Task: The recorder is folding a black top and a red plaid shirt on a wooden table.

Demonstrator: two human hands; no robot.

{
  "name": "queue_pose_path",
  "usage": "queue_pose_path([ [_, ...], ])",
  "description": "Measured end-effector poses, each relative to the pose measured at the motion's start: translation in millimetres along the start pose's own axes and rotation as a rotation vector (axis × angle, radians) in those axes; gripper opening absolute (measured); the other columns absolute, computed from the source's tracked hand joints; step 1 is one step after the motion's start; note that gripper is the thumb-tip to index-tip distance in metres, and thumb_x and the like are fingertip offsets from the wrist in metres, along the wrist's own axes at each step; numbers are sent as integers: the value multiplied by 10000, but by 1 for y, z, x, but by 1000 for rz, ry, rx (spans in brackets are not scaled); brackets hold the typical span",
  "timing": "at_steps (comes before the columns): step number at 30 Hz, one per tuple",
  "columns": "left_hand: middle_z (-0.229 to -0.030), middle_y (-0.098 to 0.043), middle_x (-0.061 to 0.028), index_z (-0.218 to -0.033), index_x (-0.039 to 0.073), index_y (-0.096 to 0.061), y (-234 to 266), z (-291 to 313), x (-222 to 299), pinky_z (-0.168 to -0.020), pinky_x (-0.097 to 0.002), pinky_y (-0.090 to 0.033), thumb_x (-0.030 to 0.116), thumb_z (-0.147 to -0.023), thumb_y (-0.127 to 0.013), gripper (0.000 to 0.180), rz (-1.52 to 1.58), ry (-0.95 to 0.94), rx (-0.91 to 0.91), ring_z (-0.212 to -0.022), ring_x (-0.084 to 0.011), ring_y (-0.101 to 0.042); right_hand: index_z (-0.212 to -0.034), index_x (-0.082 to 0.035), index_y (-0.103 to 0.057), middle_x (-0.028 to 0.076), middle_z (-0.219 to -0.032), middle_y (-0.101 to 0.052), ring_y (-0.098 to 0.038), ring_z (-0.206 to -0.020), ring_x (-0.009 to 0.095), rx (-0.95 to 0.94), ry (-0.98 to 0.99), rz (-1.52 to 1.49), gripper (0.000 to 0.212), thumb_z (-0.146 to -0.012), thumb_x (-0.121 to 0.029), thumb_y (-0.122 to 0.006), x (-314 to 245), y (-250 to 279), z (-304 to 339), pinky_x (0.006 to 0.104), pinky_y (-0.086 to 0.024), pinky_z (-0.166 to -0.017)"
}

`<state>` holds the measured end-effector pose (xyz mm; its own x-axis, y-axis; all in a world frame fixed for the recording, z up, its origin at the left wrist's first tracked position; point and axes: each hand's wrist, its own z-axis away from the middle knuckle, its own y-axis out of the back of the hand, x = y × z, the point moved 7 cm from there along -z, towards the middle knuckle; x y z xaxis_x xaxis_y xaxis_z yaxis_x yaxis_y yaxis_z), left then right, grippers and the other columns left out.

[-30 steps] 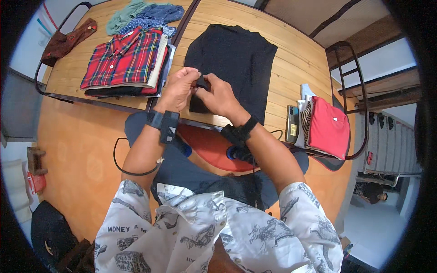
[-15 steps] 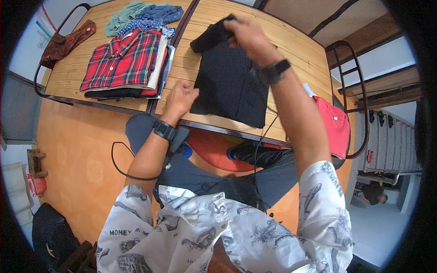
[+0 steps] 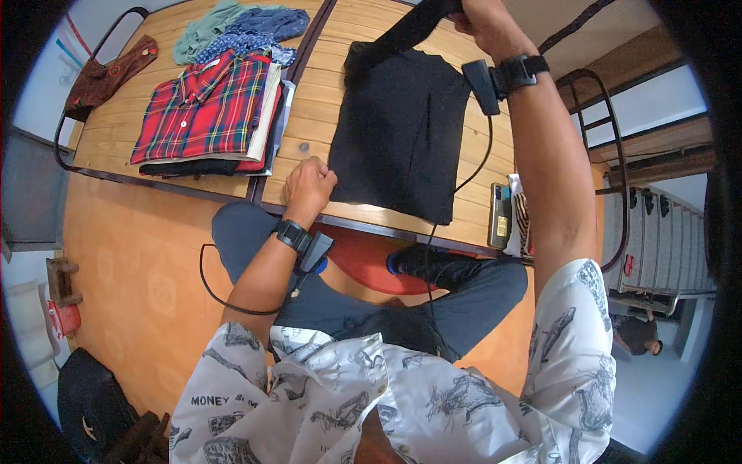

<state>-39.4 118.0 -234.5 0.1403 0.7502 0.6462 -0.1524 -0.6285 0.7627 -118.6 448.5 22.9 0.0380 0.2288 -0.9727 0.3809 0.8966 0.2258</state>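
A black shirt (image 3: 398, 139) lies partly folded on the wooden table in front of me. At its far end, my right hand (image 3: 485, 22) is closed on its sleeve. It pulls the cloth up and to the right in a taut dark strip (image 3: 410, 35). My left hand (image 3: 311, 188) rests as a loose fist on the table by the shirt's near left edge. No cloth shows in its fingers. Each wrist wears a black strap with a small dark device, and cables run from these devices.
Left of the shirt stands a stack of folded clothes topped by a red plaid shirt (image 3: 202, 108). Behind it lie crumpled green and blue clothes (image 3: 247, 31). A brown patterned cloth (image 3: 112, 77) hangs at the left rail. A phone (image 3: 501, 215) lies near the right edge. A person (image 3: 640, 335) is at far right.
My right hand has moved up and right, drawing the sleeve out into a strip. The left hand has slid slightly down, still closed. The phone has come into view beside my right forearm.
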Motion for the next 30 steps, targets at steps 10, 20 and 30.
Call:
queue_pose_path([
  [10,-841,-692,-189,-909,60,-598,-8,-8,-4,-746,-496,-520,227,-783,-736,250,131,24,14,-838,-408,-676,-985,-2,-684,75,-815,-642,-592,-708,179,151,-15,213,318,-991,-301,-577,43,65,-7,340,-483,-623],
  [20,-871,-678,-128,-952,40,-624,-13,2,40,-733,-409,-537,61,-788,-721,192,260,-115,-17,-792,-274,-680,-1024,14,-676,64,-836,-663,-629,-744,159,300,0,317,372,-975,-340,-573,54,105,15,322,-504,-640],
  [30,-866,-697,-121,-966,35,-658,-38,1,51,-702,-380,-543,69,-803,-732,182,215,-256,-51,-742,-249,-673,-1069,6,-691,64,-836,-664,-633,-702,155,182,95,271,347,-969,-317,-612,74,101,9,299,-502,-583],
])
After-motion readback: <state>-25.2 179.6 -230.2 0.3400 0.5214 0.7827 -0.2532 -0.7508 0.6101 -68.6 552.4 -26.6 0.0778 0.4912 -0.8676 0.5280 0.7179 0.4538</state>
